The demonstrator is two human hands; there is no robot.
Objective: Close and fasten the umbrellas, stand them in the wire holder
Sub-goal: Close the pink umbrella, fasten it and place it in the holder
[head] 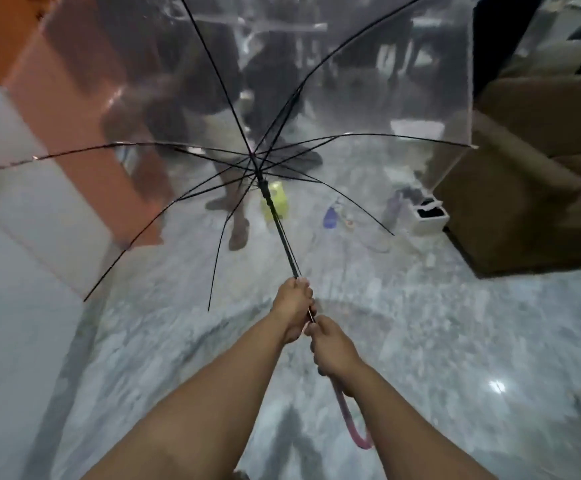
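- The left hand [294,308] is gripping the thin black metal shaft [284,237] of the open umbrella, fingers wrapped fully around it, just ahead of the right hand.
- The right hand [332,348] is clasping the shaft's lower end where the curved pink plastic handle [351,424] begins; the hook is hanging out below the wrist.
- The transparent plastic umbrella with black ribs [317,98] is being held out in front of both hands, canopy fully spread and tilted away, above the grey marbled floor [420,323].
- It is likely handling light but unwieldy: the wide canopy catches air, the ribs are thin and springy, and the clear film is soft and creasing easily.
- The sensible holds are probably the handle for steadying and the black runner [265,192] up the shaft, beyond the left hand, for drawing the ribs in.
- Past the canopy, blurred through the film, a yellow object [277,199] and a blue bottle [330,216] are sitting on the floor; the wire holder is not showing.
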